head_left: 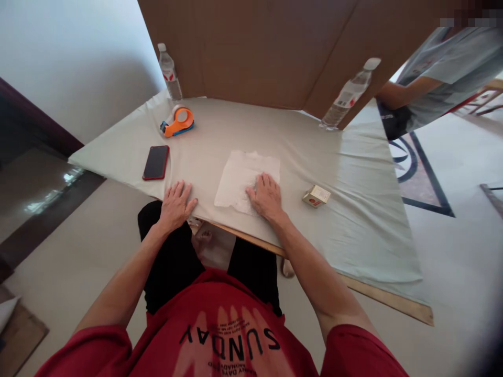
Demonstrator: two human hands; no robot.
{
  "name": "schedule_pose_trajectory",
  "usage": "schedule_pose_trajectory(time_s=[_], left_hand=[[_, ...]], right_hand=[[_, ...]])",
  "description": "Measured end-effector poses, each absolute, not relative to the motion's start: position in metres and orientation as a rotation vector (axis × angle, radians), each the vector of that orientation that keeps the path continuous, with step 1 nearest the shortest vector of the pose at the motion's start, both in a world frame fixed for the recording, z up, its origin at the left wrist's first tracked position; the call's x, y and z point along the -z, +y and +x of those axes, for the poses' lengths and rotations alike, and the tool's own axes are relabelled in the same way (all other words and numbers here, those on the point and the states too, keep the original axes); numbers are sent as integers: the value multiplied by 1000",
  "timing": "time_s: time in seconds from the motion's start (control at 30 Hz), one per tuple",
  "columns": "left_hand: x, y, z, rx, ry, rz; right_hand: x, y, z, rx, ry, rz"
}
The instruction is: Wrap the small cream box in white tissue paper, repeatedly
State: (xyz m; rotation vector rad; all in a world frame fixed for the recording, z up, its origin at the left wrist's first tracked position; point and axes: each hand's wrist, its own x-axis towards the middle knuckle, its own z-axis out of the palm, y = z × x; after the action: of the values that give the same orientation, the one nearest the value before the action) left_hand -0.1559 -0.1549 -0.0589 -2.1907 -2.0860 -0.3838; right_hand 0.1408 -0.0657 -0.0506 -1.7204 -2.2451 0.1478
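A white sheet of thin paper or tissue lies on the pale cloth of the table. My right hand rests flat on its right part, fingers somewhat apart. At the table's near edge, my left hand lies palm down on the cloth with spread fingers, left of the sheet and touching nothing else. A dark phone with a red edge is just beyond my left hand. To the right of my right hand sits a small cream box.
An orange and blue tape dispenser lies at the back left. Water bottles stand at the left and right before a tall brown cardboard panel. A person is beyond the table's right side.
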Motion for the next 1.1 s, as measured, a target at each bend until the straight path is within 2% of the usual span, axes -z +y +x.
schedule_pose_trajectory(time_s=[0.27, 0.47, 0.6, 0.73, 0.83, 0.93, 1.0, 1.1], left_hand=[[46, -193, -162, 451, -2125, -2124], [18, -153, -153, 472, -2081, -2218], [30, -123, -150, 289, -2040, -2347], [49, -137, -163, 208, -2095, -2220], [45, -148, -168, 211, -2121, -2178], [29, -134, -141, 332, -2107, -2216], [21, -114, -106, 473, -1949, -2388], [19, -89, -52, 491, -1656, -2733]], right_hand=[[55, -64, 144, -111, -2248, -1726], [54, -67, 145, -137, -2237, -1748], [53, -71, 146, -173, -2218, -1734], [49, -74, 146, -210, -2217, -1727], [47, -76, 144, -195, -2207, -1735], [48, -77, 141, -168, -2212, -1749], [48, -77, 139, -156, -2228, -1761], [40, -78, 140, -180, -2275, -1775]])
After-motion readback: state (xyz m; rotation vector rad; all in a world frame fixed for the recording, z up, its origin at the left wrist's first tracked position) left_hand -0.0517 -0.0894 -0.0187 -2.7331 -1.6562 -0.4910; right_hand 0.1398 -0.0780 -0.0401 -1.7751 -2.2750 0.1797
